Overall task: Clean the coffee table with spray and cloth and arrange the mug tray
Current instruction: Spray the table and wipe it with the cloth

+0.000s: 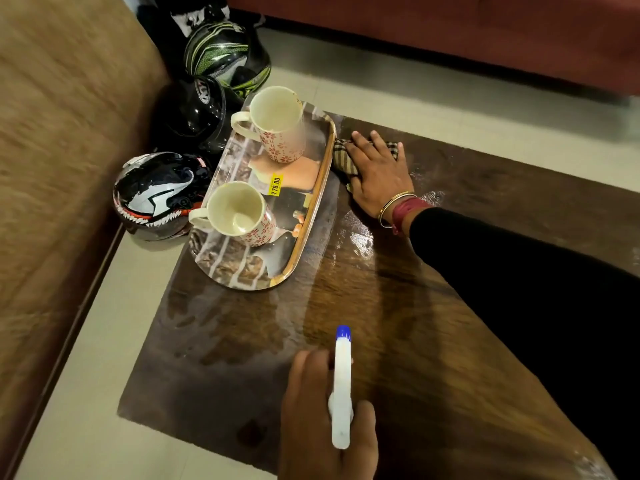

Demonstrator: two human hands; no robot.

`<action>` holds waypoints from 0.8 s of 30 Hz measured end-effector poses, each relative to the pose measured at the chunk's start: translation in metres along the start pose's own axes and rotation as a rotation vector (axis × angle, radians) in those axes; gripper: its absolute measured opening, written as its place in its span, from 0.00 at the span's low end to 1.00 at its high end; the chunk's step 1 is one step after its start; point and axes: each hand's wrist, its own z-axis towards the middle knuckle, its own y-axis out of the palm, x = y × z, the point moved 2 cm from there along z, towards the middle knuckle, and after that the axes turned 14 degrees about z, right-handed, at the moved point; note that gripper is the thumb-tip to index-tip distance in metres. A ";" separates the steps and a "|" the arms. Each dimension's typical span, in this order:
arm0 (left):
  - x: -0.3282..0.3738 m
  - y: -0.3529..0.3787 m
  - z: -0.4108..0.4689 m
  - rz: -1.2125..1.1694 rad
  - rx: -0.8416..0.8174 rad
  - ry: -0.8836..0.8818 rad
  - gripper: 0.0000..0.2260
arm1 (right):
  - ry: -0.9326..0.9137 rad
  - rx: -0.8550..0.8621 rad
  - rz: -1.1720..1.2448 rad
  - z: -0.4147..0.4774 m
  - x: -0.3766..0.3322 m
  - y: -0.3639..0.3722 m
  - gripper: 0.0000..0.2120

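My left hand (311,427) grips a white spray bottle (341,375) with a blue nozzle, low over the near part of the dark wooden coffee table (398,323). My right hand (377,178), in a black sleeve with bangles, presses flat on a checked cloth (341,155) at the table's far side, right beside the tray. The oblong printed tray (242,268) lies at the table's left end and carries two cream mugs with red flowers, one far (277,123) and one near (235,209). Both stand upright and look empty. Wet streaks shine on the table.
Three motorcycle helmets (159,192) sit on the floor just left of the tray, against a brown sofa (62,168). A red sofa (450,29) runs along the far side. Pale floor tiles (86,375) surround the table.
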 end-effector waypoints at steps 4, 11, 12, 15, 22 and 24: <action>-0.008 -0.011 -0.006 -0.104 -0.076 0.016 0.15 | -0.006 -0.004 0.029 -0.023 -0.012 0.008 0.31; -0.015 -0.039 -0.020 -0.025 0.010 0.060 0.14 | -0.012 -0.014 0.042 -0.065 -0.031 0.023 0.31; -0.021 -0.042 -0.021 -0.016 -0.046 0.077 0.14 | -0.014 -0.012 0.042 -0.071 -0.034 0.026 0.31; -0.035 -0.052 -0.030 -0.045 -0.139 0.087 0.14 | -0.014 -0.008 0.048 -0.086 -0.041 0.033 0.31; -0.039 -0.067 -0.044 -0.067 -0.026 0.023 0.12 | -0.032 -0.001 0.076 -0.131 -0.064 0.053 0.32; -0.046 -0.073 -0.051 -0.091 -0.048 0.044 0.11 | -0.034 -0.001 0.086 -0.143 -0.072 0.059 0.32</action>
